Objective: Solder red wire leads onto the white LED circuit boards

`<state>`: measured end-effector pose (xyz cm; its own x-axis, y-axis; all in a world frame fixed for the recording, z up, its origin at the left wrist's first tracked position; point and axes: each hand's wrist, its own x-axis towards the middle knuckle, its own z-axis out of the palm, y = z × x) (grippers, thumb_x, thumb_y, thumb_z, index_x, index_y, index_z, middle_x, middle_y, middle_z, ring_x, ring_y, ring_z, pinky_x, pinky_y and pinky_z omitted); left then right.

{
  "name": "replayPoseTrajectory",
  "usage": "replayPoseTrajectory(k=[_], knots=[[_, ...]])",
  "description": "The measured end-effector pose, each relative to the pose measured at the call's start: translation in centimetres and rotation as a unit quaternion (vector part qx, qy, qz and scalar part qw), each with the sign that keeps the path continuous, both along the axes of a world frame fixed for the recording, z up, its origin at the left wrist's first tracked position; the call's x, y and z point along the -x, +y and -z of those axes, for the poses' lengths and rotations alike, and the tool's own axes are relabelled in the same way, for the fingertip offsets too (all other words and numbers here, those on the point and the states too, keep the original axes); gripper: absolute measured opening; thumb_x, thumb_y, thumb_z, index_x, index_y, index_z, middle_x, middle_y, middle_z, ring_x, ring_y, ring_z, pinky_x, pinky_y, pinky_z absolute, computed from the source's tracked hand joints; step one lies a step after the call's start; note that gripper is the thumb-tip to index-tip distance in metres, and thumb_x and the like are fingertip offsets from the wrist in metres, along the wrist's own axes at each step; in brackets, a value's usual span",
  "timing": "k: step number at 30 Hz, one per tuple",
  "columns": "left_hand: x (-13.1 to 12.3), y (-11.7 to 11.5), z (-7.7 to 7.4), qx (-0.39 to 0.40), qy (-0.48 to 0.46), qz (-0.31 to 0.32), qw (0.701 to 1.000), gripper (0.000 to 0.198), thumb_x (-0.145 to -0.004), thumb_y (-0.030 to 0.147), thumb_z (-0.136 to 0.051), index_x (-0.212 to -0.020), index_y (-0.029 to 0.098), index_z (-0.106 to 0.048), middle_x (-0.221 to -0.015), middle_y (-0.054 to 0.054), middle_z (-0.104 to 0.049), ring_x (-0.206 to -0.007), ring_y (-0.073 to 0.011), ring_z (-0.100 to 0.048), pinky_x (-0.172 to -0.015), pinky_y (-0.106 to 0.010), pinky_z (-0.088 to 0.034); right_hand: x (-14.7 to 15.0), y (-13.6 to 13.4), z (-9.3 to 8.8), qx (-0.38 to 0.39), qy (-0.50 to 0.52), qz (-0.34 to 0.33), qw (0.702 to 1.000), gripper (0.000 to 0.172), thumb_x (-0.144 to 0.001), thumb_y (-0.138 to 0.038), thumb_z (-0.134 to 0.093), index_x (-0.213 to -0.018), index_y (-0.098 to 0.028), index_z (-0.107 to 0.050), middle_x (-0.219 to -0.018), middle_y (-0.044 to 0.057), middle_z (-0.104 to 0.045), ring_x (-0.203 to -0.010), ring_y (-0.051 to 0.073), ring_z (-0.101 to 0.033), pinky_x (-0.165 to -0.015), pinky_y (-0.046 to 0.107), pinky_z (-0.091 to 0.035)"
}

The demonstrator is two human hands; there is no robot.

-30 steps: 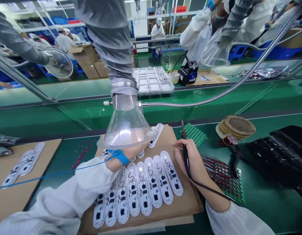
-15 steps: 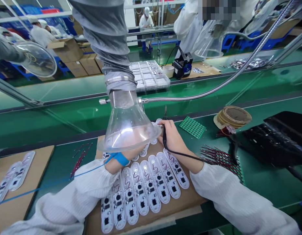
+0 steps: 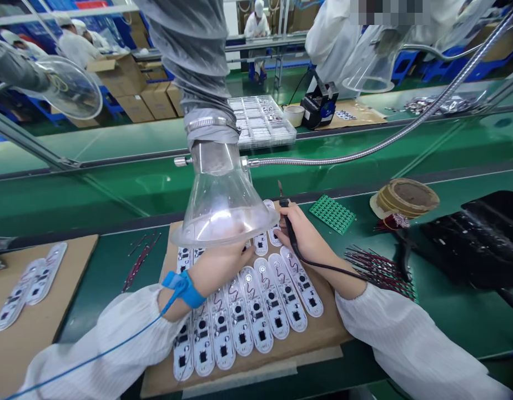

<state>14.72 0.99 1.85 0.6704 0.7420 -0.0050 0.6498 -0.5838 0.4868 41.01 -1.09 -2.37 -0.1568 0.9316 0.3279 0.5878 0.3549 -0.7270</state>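
A row of several white oblong circuit boards (image 3: pixel 256 311) lies on a cardboard sheet (image 3: pixel 323 333). My right hand (image 3: pixel 308 239) is closed round a black soldering iron (image 3: pixel 286 214), tip pointing up and away, beside the far boards. My left hand (image 3: pixel 221 264), with a blue wrist strap (image 3: pixel 185 288), rests on the boards just under the clear fume hood (image 3: pixel 223 208). Its fingers curl inward; whether they hold anything is hidden by the hood.
A small green PCB panel (image 3: pixel 333 214), a solder reel (image 3: pixel 406 197) and red-black wires (image 3: pixel 377 269) lie to the right, with a black tray (image 3: pixel 477 239) beyond. Another cardboard sheet with boards (image 3: pixel 29 286) sits left. Other workers stand across the green conveyor (image 3: pixel 115 183).
My right hand moved left from the wires to the far boards under the hood, carrying the iron. My left hand drew back slightly toward me from under the hood.
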Motion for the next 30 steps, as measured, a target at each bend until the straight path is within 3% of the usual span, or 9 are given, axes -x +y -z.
replayPoseTrajectory(k=[4, 7, 10, 12, 14, 17, 22, 27, 30], knots=[[-0.3, -0.8, -0.8, 0.001, 0.015, 0.027, 1.0, 0.043, -0.111, 0.027, -0.061, -0.154, 0.024, -0.064, -0.151, -0.013, -0.075, -0.127, -0.032, -0.077, -0.12, -0.053, -0.06, 0.8, -0.2, -0.2, 0.017, -0.003, -0.001, 1.0, 0.034, -0.103, -0.021, -0.065, -0.137, -0.024, -0.061, -0.132, 0.013, -0.065, -0.107, 0.028, -0.075, -0.099, 0.051, -0.067], [2.2, -1.0, -1.9, 0.008, -0.01, -0.021, 1.0, 0.039, -0.112, 0.035, -0.056, -0.146, 0.024, -0.069, -0.142, -0.012, -0.079, -0.125, -0.0326, -0.077, -0.117, -0.052, -0.061, 0.3, -1.0, -0.5, -0.005, -0.023, 0.013, 1.0, 0.03, -0.105, -0.026, -0.067, -0.135, -0.026, -0.062, -0.123, 0.01, -0.067, -0.098, 0.026, -0.075, -0.093, 0.048, -0.068], [8.0, -1.5, -2.8, -0.007, -0.038, -0.203, 0.978, 0.038, -0.11, 0.044, -0.049, -0.128, 0.022, -0.075, -0.128, -0.011, -0.083, -0.117, -0.0332, -0.078, -0.106, -0.048, -0.064, -1.1, -2.8, -0.6, -0.056, -0.039, 0.052, 0.996, 0.024, -0.109, -0.03, -0.065, -0.133, -0.028, -0.062, -0.121, 0.01, -0.067, -0.109, 0.029, -0.075, -0.098, 0.05, -0.066], [12.1, -2.3, -2.8, -0.014, -0.008, -0.363, 0.932, 0.04, -0.108, 0.047, -0.046, -0.122, 0.021, -0.073, -0.114, -0.009, -0.084, -0.098, -0.0308, -0.079, -0.091, -0.042, -0.064, -1.8, -4.4, -0.4, -0.079, -0.048, 0.08, 0.993, 0.024, -0.109, -0.03, -0.067, -0.132, -0.028, -0.061, -0.122, 0.011, -0.067, -0.116, 0.032, -0.073, -0.104, 0.052, -0.064], [15.1, -3.3, -2.2, 0.022, 0.036, -0.438, 0.898, 0.043, -0.108, 0.05, -0.043, -0.117, 0.02, -0.072, -0.108, -0.008, -0.084, -0.089, -0.0294, -0.078, -0.082, -0.038, -0.061, -2.1, -6.1, 0.0, -0.076, -0.05, 0.094, 0.991, 0.028, -0.11, -0.029, -0.065, -0.138, -0.028, -0.058, -0.128, 0.012, -0.067, -0.124, 0.033, -0.071, -0.108, 0.053, -0.061], [16.4, -4.5, -0.8, 0.075, 0.041, -0.437, 0.895, 0.048, -0.105, 0.056, -0.041, -0.11, 0.021, -0.074, -0.11, -0.01, -0.086, -0.097, -0.0324, -0.08, -0.085, -0.039, -0.062, -1.3, -8.2, 0.2, -0.045, -0.051, 0.106, 0.992, 0.028, -0.113, -0.027, -0.062, -0.14, -0.03, -0.057, -0.139, 0.013, -0.065, -0.135, 0.033, -0.069, -0.114, 0.054, -0.058], [14.8, -4.4, 0.4, 0.07, 0.011, -0.4, 0.914, 0.059, -0.103, 0.063, -0.038, -0.118, 0.022, -0.078, -0.127, -0.013, -0.085, -0.114, -0.0381, -0.079, -0.096, -0.045, -0.063, 0.1, -10.8, 0.2, -0.033, -0.056, 0.153, 0.986, 0.025, -0.112, -0.029, -0.064, -0.136, -0.029, -0.059, -0.134, 0.012, -0.066, -0.13, 0.033, -0.07, -0.109, 0.053, -0.059], [14.9, -3.9, -1.7, 0.049, -0.003, -0.384, 0.922, 0.047, -0.1, 0.062, -0.048, -0.109, 0.023, -0.074, -0.106, -0.011, -0.083, -0.088, -0.0319, -0.074, -0.075, -0.041, -0.059, -0.5, -12.8, 0.2, -0.031, -0.052, 0.169, 0.984, 0.026, -0.11, -0.028, -0.065, -0.136, -0.03, -0.061, -0.138, 0.012, -0.068, -0.131, 0.034, -0.072, -0.11, 0.052, -0.057], [12.9, -4.2, -4.1, 0.116, -0.09, -0.346, 0.926, 0.034, -0.102, 0.056, -0.058, -0.108, 0.025, -0.069, -0.097, -0.006, -0.077, -0.081, -0.0257, -0.069, -0.07, -0.037, -0.056, -1.1, -12.5, -0.8, -0.051, -0.042, 0.181, 0.981, 0.018, -0.11, -0.028, -0.067, -0.128, -0.029, -0.065, -0.129, 0.01, -0.073, -0.122, 0.031, -0.076, -0.105, 0.047, -0.057]])
